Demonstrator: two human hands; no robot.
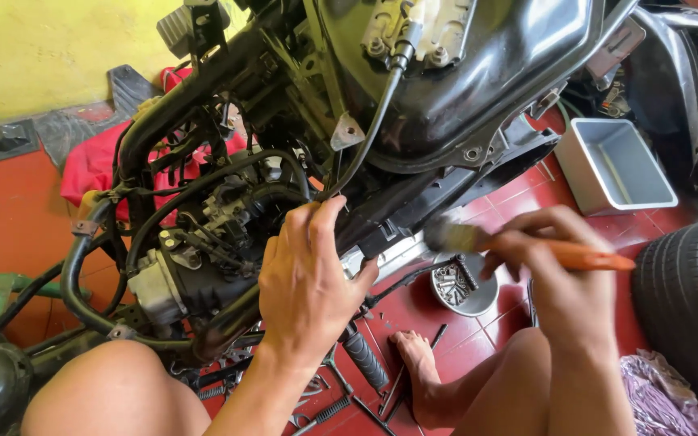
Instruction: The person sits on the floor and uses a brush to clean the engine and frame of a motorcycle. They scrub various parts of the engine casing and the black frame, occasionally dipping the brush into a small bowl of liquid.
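Left hand: the left hand point(309, 282) is curled with its fingers wrapped over a dark part of the stripped scooter frame point(203, 105), thumb to the right; it has hold of that part, seemingly to steady the person against the machine while the other hand works.
Right hand: the right hand point(551, 266) is closed around the orange handle of a paintbrush point(519, 246), held level, with the bristle end pointing left toward the underside of the frame.
Brush position: the bristles sit just beside the lower edge of the black body panel point(462, 73), near a pale metal part; whether they touch it I cannot tell.
Engine area: the grey engine block point(163, 282) sits left of the left hand, with black hoses looping over it, exposed because the covers are off.
Floor: on the red tiled floor point(10, 218), a round metal bowl point(466, 291) of small bolts lies under the brush, kept within reach; loose tools point(365, 359) lie beside the person's bare foot point(422, 371).
Far right: a grey plastic tray point(616, 165) stands near the floor's upper right, and a tyre point(680, 307) lies at the right edge.
Behind: a red cloth point(90, 165) lies under the frame by the yellow wall point(50, 48).
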